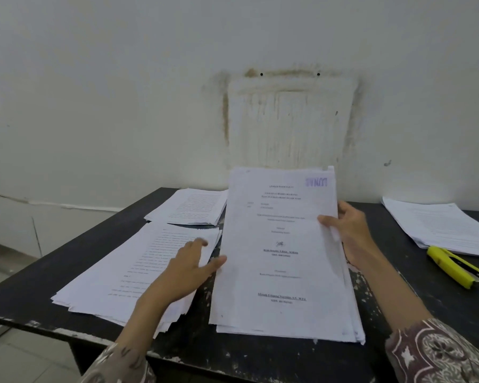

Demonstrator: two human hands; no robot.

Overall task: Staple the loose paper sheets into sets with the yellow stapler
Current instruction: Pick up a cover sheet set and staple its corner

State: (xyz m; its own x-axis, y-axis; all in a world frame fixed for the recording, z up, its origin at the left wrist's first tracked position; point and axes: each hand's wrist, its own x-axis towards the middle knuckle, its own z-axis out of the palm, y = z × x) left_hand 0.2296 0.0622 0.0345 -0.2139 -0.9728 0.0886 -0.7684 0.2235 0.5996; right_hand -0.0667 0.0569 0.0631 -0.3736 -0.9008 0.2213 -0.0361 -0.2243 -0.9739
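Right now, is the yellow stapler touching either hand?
Apart. The head view shows the yellow stapler lying on the table, dark tabletop between it and the right hand; the left hand is farther off.

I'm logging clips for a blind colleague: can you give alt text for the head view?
A person's right hand grips the right edge of a raised set of white printed sheets over a worn black table, while the left hand touches its left edge. Other white paper stacks lie around, and a yellow stapler lies at right, untouched.
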